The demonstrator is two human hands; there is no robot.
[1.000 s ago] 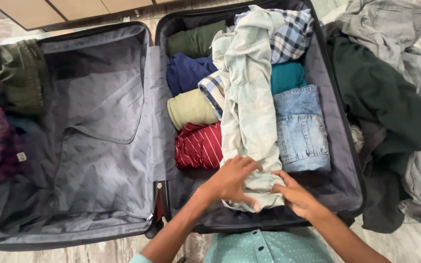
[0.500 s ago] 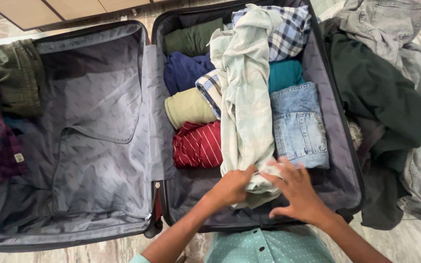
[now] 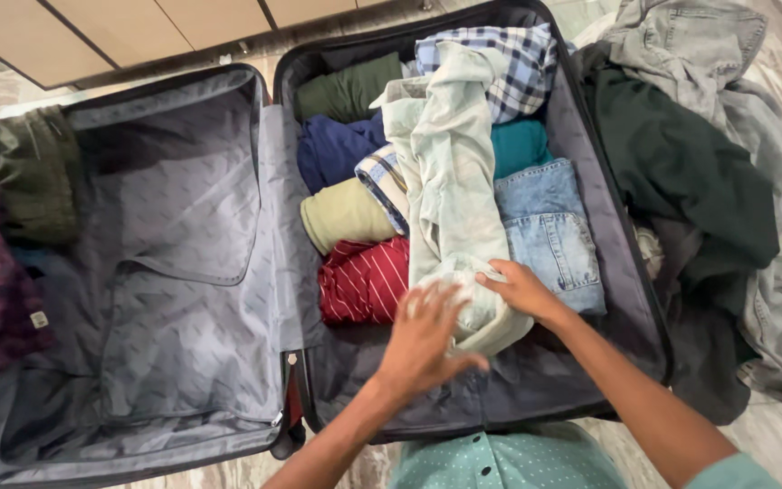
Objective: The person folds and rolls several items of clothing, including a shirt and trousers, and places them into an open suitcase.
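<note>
An open black suitcase (image 3: 631,272) lies on the floor, its right half packed with rolled clothes. A long pale green shirt (image 3: 445,190) lies lengthwise over them, its near end rolled up. My right hand (image 3: 522,290) presses on that roll. My left hand (image 3: 424,340) hovers over the roll's near side with fingers spread, holding nothing. Beside the roll sit a red striped roll (image 3: 364,281) and folded light blue jeans (image 3: 549,231).
The suitcase's left half (image 3: 174,254) has a grey zipped lining. Dark green and maroon plaid clothes (image 3: 2,235) lie at its left. A dark green garment (image 3: 690,172) and grey jeans (image 3: 771,136) are piled on the right. Wooden cabinet doors (image 3: 138,27) stand behind.
The shirt's near end has been rolled farther away from me. My left hand has let go and opened; my right hand has moved up onto the roll.
</note>
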